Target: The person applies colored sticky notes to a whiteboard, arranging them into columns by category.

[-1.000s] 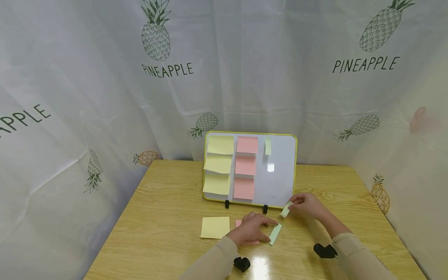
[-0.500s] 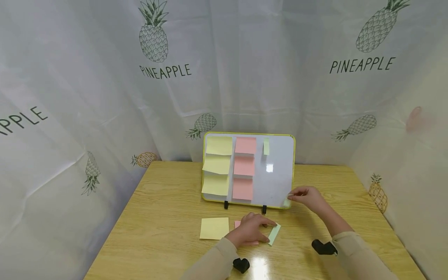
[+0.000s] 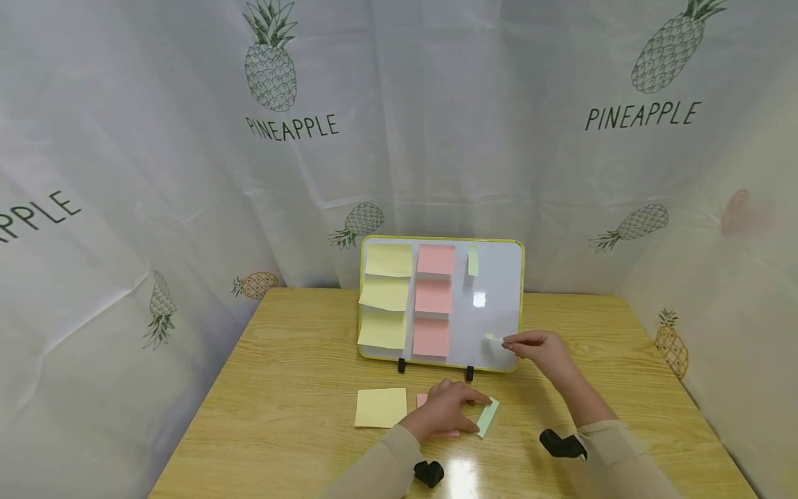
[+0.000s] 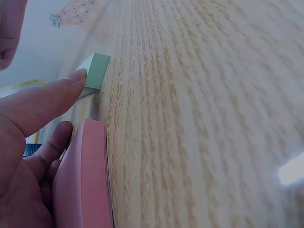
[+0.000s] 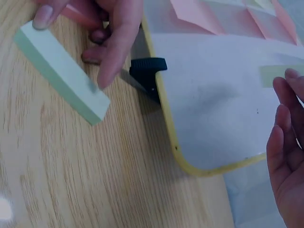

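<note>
My right hand [image 3: 542, 350] pinches a pale green sticky note [image 3: 492, 337] between thumb and fingertips, in front of the lower right of the whiteboard [image 3: 469, 319]. In the right wrist view that strip [image 5: 271, 76] lies over the white surface. My left hand [image 3: 444, 409] is low over the table, its thumb and index finger extended to opposite ends of a narrow green sticky-note pad [image 3: 488, 418]. The thumb presses on one end of this pad [image 5: 61, 71]. Beneath the left hand sits a pink sticky-note pad [image 4: 90, 175], mostly covered in the head view.
Yellow notes [image 3: 385, 294] and pink notes [image 3: 433, 296] hang in two columns on the board; a green note [image 3: 473, 261] is at its upper middle-right. A yellow pad [image 3: 381, 407] lies on the wooden table [image 3: 280, 388]. Black feet [image 3: 470, 373] support the board.
The right hand has carried the green note up and left, from beside the board's lower right corner to in front of its surface. My left hand has stayed at the pad.
</note>
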The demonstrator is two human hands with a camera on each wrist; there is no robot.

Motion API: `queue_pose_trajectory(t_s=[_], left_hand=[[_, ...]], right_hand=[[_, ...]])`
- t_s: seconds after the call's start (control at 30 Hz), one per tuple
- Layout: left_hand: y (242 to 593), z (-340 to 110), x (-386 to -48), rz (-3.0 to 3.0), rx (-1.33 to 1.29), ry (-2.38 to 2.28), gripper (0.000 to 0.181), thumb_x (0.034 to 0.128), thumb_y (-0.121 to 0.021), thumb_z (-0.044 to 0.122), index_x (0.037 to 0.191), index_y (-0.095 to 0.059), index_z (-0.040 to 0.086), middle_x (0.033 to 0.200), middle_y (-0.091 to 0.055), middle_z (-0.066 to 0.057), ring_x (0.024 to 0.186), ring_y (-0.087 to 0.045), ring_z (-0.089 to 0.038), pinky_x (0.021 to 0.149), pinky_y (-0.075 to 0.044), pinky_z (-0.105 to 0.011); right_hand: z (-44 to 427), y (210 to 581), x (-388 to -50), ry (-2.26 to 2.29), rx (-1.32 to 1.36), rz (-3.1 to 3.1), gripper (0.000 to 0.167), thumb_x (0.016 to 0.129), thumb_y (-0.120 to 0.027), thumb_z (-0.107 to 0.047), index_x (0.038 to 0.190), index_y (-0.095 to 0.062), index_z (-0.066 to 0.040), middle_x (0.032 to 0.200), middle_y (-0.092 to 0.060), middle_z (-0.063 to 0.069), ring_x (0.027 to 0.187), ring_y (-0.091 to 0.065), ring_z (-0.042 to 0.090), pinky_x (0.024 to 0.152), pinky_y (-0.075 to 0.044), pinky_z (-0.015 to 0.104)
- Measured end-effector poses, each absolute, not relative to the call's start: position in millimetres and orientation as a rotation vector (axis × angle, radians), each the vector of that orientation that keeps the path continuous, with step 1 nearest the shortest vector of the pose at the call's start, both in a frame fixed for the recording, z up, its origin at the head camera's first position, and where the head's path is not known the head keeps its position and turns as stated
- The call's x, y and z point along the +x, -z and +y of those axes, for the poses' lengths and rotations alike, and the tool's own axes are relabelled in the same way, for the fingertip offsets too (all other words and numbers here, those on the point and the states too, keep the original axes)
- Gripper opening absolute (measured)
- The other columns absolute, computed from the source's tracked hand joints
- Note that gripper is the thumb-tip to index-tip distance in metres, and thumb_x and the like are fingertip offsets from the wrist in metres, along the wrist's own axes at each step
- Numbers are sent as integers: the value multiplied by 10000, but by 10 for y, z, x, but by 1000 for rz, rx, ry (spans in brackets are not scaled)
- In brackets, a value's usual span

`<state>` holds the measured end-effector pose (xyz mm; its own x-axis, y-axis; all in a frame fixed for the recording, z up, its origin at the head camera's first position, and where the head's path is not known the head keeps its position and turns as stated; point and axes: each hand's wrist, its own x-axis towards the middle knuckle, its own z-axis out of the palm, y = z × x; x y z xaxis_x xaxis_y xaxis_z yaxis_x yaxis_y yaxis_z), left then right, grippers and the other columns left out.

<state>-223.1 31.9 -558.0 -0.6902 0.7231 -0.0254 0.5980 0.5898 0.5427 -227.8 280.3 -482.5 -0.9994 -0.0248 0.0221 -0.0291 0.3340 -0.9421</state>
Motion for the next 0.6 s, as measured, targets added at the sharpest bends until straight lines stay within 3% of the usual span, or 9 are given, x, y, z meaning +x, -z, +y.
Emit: queue_pose_trajectory(t_s=[0.1, 0.33, 0.6], left_hand=[[5608, 326, -2238, 2585, 1093, -752, 526, 766, -830, 381, 1250, -632, 444, 1014, -574, 262, 820, -386, 20, 758, -326, -238], [5634, 332, -2231, 2580, 1051, -768, 523, 747, -847, 384, 1230, -650, 433, 1003, -576, 260, 846, -419, 16, 788, -350, -269], [5381, 269, -2390, 2444, 1098, -954, 463, 833, -797, 267, 1269, -648, 218, 1031, -599, 128, 915, -534, -14, 760, -456, -196]], right_hand=[[2743, 4863, -2296, -1863, 11, -2488, 294, 904, -714, -167, 1118, -712, 36, 1077, -708, 100, 936, -653, 76, 852, -519, 375], [2560, 4907, -2398, -1970, -44, -2366, 442, 842, -786, -214, 1193, -677, 31, 1122, -690, 39, 960, -633, 59, 821, -497, 216], [2343, 4827, -2533, -2012, -111, -2259, 485, 825, -800, -265, 1207, -678, 7, 1114, -671, -67, 990, -608, 36, 822, -493, 193]])
